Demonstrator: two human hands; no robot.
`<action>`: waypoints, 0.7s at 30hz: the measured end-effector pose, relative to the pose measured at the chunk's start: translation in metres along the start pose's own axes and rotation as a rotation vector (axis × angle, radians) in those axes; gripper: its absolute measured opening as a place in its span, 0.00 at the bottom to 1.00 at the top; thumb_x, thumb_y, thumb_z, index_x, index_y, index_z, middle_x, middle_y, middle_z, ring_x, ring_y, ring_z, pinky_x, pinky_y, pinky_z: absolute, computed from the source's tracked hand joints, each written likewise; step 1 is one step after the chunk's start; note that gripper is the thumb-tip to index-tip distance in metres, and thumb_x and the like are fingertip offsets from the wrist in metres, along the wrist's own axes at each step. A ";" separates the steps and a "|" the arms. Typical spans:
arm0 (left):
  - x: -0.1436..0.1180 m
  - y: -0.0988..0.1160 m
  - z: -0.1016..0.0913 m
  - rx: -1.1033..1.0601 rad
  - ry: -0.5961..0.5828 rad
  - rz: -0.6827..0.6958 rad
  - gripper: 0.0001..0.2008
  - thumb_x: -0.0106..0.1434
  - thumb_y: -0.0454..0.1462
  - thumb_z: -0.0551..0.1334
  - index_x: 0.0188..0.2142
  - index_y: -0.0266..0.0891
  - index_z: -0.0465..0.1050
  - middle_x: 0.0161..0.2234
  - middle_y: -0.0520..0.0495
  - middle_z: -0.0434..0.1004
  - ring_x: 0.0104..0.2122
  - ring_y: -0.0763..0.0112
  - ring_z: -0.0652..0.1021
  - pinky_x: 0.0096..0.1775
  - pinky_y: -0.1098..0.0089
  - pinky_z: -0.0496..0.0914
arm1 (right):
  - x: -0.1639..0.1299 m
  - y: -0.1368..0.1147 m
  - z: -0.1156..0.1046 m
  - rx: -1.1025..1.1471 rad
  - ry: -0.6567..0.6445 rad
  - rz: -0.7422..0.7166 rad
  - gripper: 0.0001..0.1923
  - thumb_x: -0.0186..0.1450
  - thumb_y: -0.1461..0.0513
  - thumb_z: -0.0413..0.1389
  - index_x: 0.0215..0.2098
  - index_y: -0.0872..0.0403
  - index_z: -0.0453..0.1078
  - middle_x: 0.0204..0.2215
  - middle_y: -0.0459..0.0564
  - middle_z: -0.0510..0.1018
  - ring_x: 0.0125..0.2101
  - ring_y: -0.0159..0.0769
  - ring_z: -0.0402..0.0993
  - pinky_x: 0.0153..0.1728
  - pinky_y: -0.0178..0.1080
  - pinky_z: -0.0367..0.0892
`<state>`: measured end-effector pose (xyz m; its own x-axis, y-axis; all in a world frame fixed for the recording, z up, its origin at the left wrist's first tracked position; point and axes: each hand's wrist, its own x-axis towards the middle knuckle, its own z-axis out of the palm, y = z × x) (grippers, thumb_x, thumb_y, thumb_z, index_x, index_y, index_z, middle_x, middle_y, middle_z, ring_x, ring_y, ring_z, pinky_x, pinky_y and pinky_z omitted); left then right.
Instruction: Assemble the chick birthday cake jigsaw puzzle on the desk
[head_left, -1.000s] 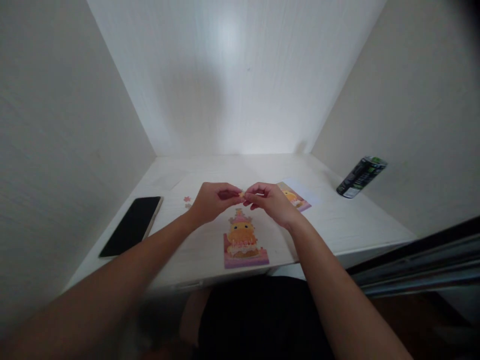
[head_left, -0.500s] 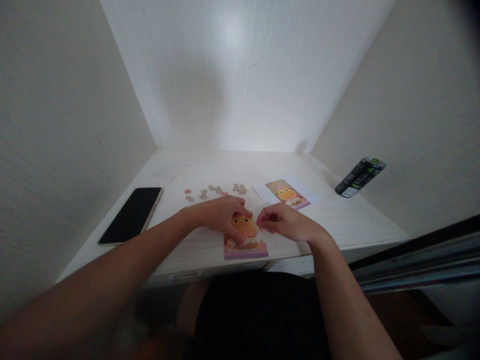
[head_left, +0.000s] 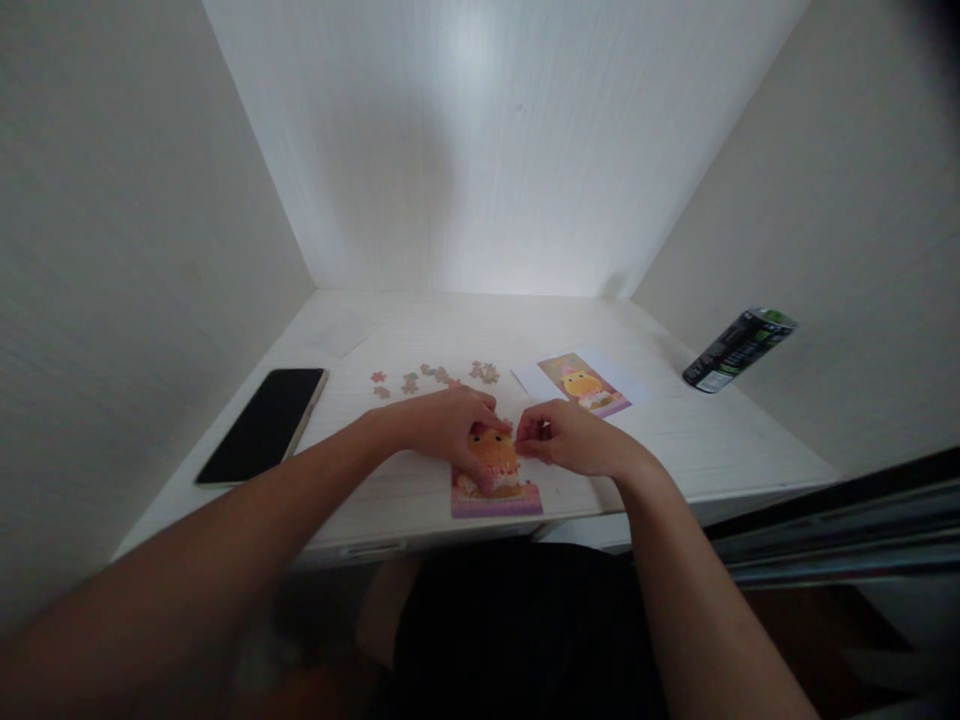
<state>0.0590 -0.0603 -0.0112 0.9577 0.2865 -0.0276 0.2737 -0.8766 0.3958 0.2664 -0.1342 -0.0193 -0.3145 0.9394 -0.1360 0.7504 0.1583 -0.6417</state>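
Observation:
A partly assembled jigsaw puzzle (head_left: 499, 490) with an orange character and a purple lower border lies near the desk's front edge. My left hand (head_left: 454, 430) curves over its left side, thumb and fingers apart and pressed on it, steadying it. At the puzzle's right edge, my right hand (head_left: 559, 437) is closed in a pinch on a small puzzle piece (head_left: 516, 447), mostly covered by the fingertips. Several loose puzzle pieces (head_left: 410, 382) lie in a scattered row beyond my left hand. A reference picture (head_left: 581, 382) of the same character rests beyond my right hand.
A dark-screened tablet (head_left: 262, 425) lies at the left of the white desk (head_left: 420, 330). Under the reference picture is a white paper sheet (head_left: 529, 377). On the right stands a black and green can (head_left: 739, 350), close to the side wall.
The view has shifted slightly. My right fingertips remain pinched at the puzzle's right edge, and my left hand stays on the puzzle. More of the puzzle's upper right edge shows between the hands.

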 end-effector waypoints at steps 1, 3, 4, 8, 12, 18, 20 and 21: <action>0.000 0.000 0.000 0.005 0.002 0.001 0.30 0.47 0.57 0.68 0.46 0.44 0.77 0.30 0.50 0.67 0.30 0.70 0.66 0.32 0.69 0.56 | 0.001 -0.001 0.000 -0.016 0.007 0.013 0.02 0.56 0.64 0.59 0.27 0.55 0.72 0.22 0.45 0.74 0.22 0.31 0.67 0.23 0.34 0.59; 0.000 -0.001 0.000 0.010 0.007 0.007 0.30 0.47 0.57 0.68 0.46 0.45 0.77 0.30 0.50 0.67 0.30 0.70 0.67 0.34 0.69 0.57 | 0.002 0.000 0.000 -0.002 0.004 0.034 0.03 0.56 0.63 0.60 0.27 0.55 0.71 0.22 0.45 0.74 0.21 0.31 0.68 0.23 0.34 0.59; -0.001 -0.002 0.001 0.008 0.010 0.008 0.30 0.47 0.57 0.68 0.46 0.45 0.76 0.30 0.50 0.68 0.30 0.70 0.67 0.35 0.69 0.57 | 0.002 0.001 0.000 0.033 -0.002 0.040 0.04 0.57 0.62 0.60 0.28 0.55 0.71 0.22 0.45 0.74 0.21 0.31 0.69 0.22 0.34 0.60; -0.002 -0.005 0.001 -0.024 0.016 -0.015 0.34 0.46 0.56 0.69 0.50 0.45 0.74 0.34 0.49 0.72 0.31 0.69 0.69 0.37 0.69 0.60 | -0.002 0.007 -0.001 0.208 0.056 0.054 0.07 0.64 0.59 0.55 0.32 0.55 0.68 0.23 0.46 0.75 0.19 0.30 0.70 0.21 0.33 0.61; -0.005 -0.004 -0.001 -0.060 0.001 -0.037 0.34 0.45 0.56 0.69 0.49 0.44 0.74 0.37 0.47 0.75 0.33 0.69 0.71 0.37 0.69 0.61 | -0.008 0.007 -0.002 0.259 -0.002 0.073 0.08 0.62 0.58 0.58 0.33 0.56 0.68 0.21 0.45 0.75 0.19 0.31 0.70 0.20 0.33 0.61; -0.007 -0.005 -0.003 -0.096 0.041 -0.082 0.30 0.43 0.56 0.70 0.41 0.41 0.74 0.28 0.52 0.73 0.26 0.73 0.68 0.29 0.71 0.58 | -0.011 -0.005 0.004 0.178 -0.066 0.029 0.10 0.55 0.59 0.64 0.30 0.55 0.69 0.22 0.44 0.73 0.23 0.32 0.68 0.22 0.33 0.61; -0.009 -0.009 -0.008 -0.086 0.129 -0.093 0.24 0.49 0.56 0.67 0.34 0.39 0.73 0.24 0.53 0.69 0.23 0.76 0.66 0.26 0.72 0.55 | -0.011 -0.009 0.007 0.117 -0.052 0.032 0.13 0.51 0.58 0.67 0.30 0.54 0.70 0.23 0.43 0.74 0.23 0.32 0.67 0.21 0.33 0.59; -0.011 -0.012 -0.012 -0.062 0.196 -0.107 0.21 0.54 0.55 0.64 0.31 0.38 0.71 0.22 0.54 0.68 0.22 0.77 0.64 0.26 0.72 0.55 | -0.011 -0.011 0.008 0.080 -0.044 0.037 0.15 0.49 0.57 0.68 0.30 0.54 0.70 0.23 0.43 0.73 0.23 0.31 0.67 0.21 0.33 0.58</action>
<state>0.0444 -0.0478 -0.0048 0.8859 0.4520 0.1041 0.3614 -0.8134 0.4558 0.2573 -0.1487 -0.0170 -0.3142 0.9296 -0.1928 0.7136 0.0973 -0.6938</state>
